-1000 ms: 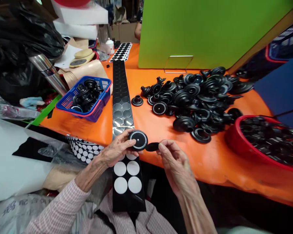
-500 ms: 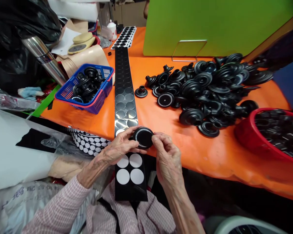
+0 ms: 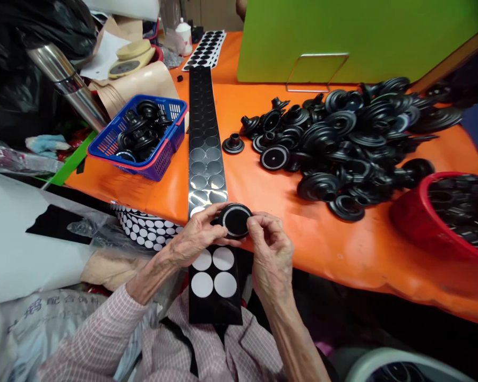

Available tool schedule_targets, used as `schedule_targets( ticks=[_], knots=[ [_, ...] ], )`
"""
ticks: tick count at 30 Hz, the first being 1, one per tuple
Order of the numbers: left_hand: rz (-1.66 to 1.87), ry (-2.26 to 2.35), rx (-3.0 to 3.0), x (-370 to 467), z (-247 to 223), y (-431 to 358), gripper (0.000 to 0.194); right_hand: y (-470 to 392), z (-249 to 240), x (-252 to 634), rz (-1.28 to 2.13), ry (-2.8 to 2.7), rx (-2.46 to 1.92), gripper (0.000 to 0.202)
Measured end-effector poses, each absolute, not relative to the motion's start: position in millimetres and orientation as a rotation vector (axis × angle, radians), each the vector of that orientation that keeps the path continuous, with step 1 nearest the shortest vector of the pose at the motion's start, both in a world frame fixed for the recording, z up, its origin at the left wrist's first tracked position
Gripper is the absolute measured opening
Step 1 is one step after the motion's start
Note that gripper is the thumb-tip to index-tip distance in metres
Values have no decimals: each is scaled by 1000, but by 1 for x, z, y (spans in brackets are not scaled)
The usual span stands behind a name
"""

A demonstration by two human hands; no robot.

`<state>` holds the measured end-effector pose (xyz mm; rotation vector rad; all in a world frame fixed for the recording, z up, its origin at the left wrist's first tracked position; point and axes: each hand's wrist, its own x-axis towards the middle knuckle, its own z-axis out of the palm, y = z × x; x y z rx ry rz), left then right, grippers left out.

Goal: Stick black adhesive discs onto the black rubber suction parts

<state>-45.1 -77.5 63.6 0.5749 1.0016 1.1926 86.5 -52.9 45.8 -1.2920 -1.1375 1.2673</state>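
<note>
A round black disc part [image 3: 236, 220] with a pale ring on its face is held above the orange table's front edge. My left hand [image 3: 201, 233] grips it from the left, thumb on its face and fingers behind. The pinched thumb and fingertips of my right hand [image 3: 269, 239] touch its right rim; whether they hold anything thin there is hidden. Beneath my hands runs a black strip [image 3: 202, 116] with clear circles up the table. Its near end, with white circles [image 3: 224, 285], hangs over my lap.
A blue basket [image 3: 171, 140] of black parts stands left of the strip, near a steel flask [image 3: 66, 85]. A large pile of black parts [image 3: 322, 138] covers the right side. Beyond it are a red tub [image 3: 418, 212] and a green board [image 3: 342, 32].
The view has shifted slightly, so the table's things sit a little differently in the picture. The disc has turned a little between my hands, which keep nearly the same pose.
</note>
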Motion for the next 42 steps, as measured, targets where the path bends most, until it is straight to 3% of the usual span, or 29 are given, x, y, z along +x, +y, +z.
schedule_targets(
  ticks=[10, 23, 26, 31, 38, 42],
  knots=[
    [1240, 1095, 550, -42, 61, -77, 38, -57, 33, 78, 915, -1415, -1305, 14],
    [1290, 1158, 527, -44, 55, -83, 38, -61, 26, 72, 828, -1527, -1259, 11],
    [1288, 1166, 524, -47, 57, -85, 39, -58, 29, 75, 953, -1398, -1310, 20],
    [1194, 1184, 643, -67, 71, -81, 43, -37, 46, 78, 1568, -1415, -1223, 35],
    [1374, 1472, 820, -144, 123, -44, 53, 22, 88, -15, 1677, -1434, -815, 38],
    [1513, 1912, 968, -184, 168, -38, 58, 45, 122, -66, 1826, -1254, -589, 38]
  ],
)
